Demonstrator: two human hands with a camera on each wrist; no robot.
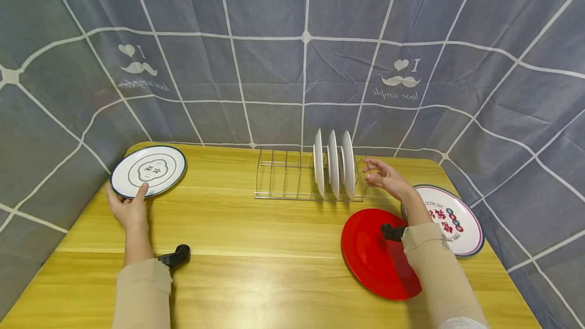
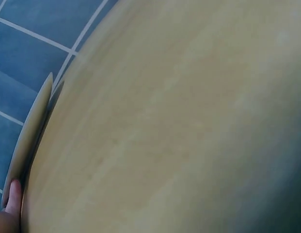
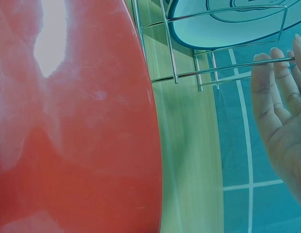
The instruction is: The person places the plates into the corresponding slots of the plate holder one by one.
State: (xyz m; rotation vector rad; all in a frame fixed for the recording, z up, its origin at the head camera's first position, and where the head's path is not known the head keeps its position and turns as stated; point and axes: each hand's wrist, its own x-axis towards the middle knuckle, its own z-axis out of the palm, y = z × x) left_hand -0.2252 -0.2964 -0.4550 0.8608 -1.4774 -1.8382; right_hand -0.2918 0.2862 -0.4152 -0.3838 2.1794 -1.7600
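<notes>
My left hand (image 1: 128, 209) grips the near left rim of a white plate (image 1: 169, 171) with a dark blue edge and a printed centre. Its thumb lies over the rim. In the left wrist view this plate (image 2: 31, 136) shows edge-on, with a finger (image 2: 13, 196) at its lower end. My right hand (image 1: 387, 179) is at the right end of a wire dish rack (image 1: 285, 198), fingers loosely bent beside the end wire. In the right wrist view those fingers (image 3: 264, 92) overlap a rack wire. Three white plates (image 1: 335, 164) stand upright in the rack's right part.
A red plate (image 1: 370, 253) lies on the wooden table (image 1: 256, 268) in front of the rack's right end. Partly beneath my right forearm is a white plate with red lettering (image 1: 468, 227). A grey checked curtain (image 1: 274, 75) hangs behind the table.
</notes>
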